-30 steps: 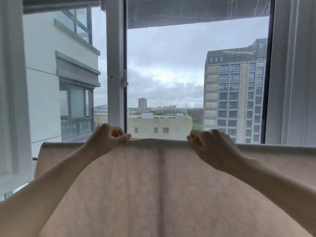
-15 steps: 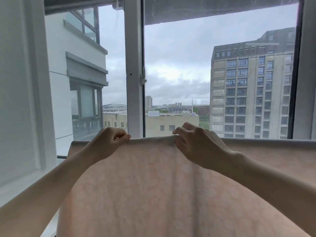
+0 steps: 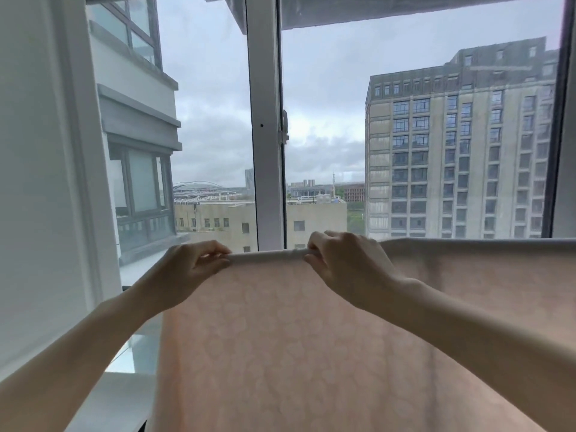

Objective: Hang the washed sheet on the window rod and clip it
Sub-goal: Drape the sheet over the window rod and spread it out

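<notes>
A pale pink sheet (image 3: 280,338) with a faint round pattern hangs over the window rod, which it hides almost entirely; only a short dark end of the rod (image 3: 126,288) shows at the left. My left hand (image 3: 190,266) pinches the sheet's top fold near its left edge. My right hand (image 3: 343,263) grips the same fold a short way to the right. Between the two hands the fold is pulled tight into a thin roll. No clip is in view.
A white window post (image 3: 265,120) stands straight behind the hands. A white wall and frame (image 3: 46,182) close the left side, with a sill (image 3: 124,397) below. The sheet runs on to the right edge of view. Buildings lie outside.
My right hand has slid left along the top fold, closer to my left hand. The view has shifted right and nearer, and the sheet's left edge now hangs straighter.
</notes>
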